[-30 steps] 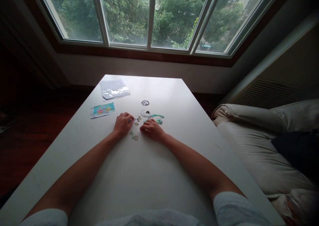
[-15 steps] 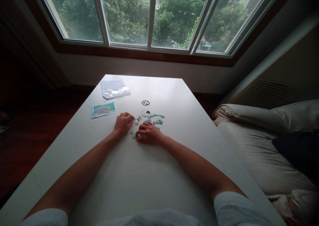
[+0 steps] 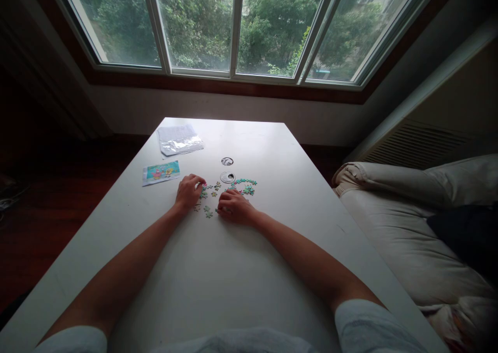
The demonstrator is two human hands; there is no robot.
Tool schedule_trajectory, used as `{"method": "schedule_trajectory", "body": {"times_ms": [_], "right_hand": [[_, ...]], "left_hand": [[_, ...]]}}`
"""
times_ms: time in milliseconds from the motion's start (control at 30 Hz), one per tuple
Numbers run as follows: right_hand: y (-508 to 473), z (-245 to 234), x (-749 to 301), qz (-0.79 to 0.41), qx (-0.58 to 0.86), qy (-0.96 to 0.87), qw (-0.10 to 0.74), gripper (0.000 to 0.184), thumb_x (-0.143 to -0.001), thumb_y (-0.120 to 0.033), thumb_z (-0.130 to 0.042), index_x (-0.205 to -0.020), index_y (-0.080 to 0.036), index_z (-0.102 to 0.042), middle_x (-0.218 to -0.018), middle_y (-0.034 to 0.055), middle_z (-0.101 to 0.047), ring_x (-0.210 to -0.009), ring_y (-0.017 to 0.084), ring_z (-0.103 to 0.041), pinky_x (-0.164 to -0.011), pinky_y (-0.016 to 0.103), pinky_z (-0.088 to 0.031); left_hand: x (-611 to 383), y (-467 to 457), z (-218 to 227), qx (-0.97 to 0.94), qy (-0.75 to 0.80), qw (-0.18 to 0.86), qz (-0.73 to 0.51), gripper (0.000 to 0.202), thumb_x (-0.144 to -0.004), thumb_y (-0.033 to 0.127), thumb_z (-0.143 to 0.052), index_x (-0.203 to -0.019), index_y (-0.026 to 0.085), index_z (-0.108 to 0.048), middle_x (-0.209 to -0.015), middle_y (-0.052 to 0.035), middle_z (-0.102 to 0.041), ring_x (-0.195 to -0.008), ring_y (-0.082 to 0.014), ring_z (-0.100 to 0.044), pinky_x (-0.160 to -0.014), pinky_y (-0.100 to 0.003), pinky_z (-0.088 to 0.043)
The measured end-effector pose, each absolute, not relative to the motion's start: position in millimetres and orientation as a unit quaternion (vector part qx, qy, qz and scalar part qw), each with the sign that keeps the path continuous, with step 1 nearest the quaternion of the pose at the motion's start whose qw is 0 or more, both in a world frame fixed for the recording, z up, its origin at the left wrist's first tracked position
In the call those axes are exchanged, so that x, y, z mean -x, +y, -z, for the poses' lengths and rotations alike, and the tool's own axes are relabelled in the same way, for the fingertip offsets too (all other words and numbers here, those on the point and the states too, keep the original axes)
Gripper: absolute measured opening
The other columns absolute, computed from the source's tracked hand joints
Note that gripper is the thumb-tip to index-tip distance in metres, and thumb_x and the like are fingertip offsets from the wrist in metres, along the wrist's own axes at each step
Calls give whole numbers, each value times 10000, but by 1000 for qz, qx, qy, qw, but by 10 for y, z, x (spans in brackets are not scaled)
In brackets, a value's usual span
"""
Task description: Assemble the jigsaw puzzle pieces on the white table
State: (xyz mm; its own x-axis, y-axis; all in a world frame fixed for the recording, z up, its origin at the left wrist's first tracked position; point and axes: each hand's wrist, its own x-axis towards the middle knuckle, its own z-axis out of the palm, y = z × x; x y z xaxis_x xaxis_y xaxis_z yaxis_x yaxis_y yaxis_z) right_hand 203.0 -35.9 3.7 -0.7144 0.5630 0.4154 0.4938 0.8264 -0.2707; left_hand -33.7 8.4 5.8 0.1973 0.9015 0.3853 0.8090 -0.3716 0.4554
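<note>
Small green and pink jigsaw pieces [image 3: 210, 191] lie scattered on the white table [image 3: 218, 270]. A joined cluster of teal pieces [image 3: 246, 186] sits just beyond my right hand. My left hand [image 3: 188, 191] rests curled on the table, its fingertips at the loose pieces. Fingers bent, my right hand [image 3: 233, 206] lies on the table and its fingertips pinch at a piece by its left edge. The pieces are too small to tell what either hand grips.
A colourful picture card [image 3: 161, 172] lies left of my hands, a clear plastic bag [image 3: 178, 139] beyond it. Two round cable holes [image 3: 227, 169] sit behind the pieces. A white sofa [image 3: 412, 228] stands right of the table, windows ahead.
My right hand slid left and toward me, from the teal cluster to the loose pieces. My left hand drew back slightly, uncovering a few pieces.
</note>
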Motion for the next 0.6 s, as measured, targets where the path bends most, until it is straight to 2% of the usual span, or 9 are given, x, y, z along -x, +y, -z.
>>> {"method": "schedule_trajectory", "body": {"times_ms": [133,300,400,600], "right_hand": [[-345,-35,-2056,-77,323,-904,269,84,-896,-292,-681,-940,-226,-653,-977,59,-640,-963,227,-495,-881,367,-357],[-332,-40,-2092,-77,327,-898,284,56,-920,-281,-648,-937,-227,-652,-956,55,-637,-952,224,-500,-896,372,-355],[-310,-14,-2107,-79,328,-898,284,60,-930,-270,-638,-897,-227,-663,-933,50,-637,-936,214,-507,-885,363,-358],[-256,41,-2141,-80,342,-889,292,56,-925,-266,-643,-904,-229,-678,-921,49,-644,-936,213,-524,-893,369,-361]], "left_hand": [[457,147,-138,-772,571,54,-274,207,-904,263,-524,-940,230,-725,-1013,-70,-680,-995,-247,-590,-925,-386,-446],[604,108,-421,-809,556,79,-173,233,-907,362,-514,-854,226,-696,-889,-52,-681,-784,-214,-607,-687,-321,-435],[651,15,-600,-873,459,142,-85,173,-860,358,-567,-818,251,-697,-861,-28,-687,-760,-197,-611,-675,-291,-436],[670,-80,-768,-891,401,205,-54,244,-833,363,-580,-1019,281,-715,-934,-31,-693,-792,-194,-629,-699,-270,-469]]}}
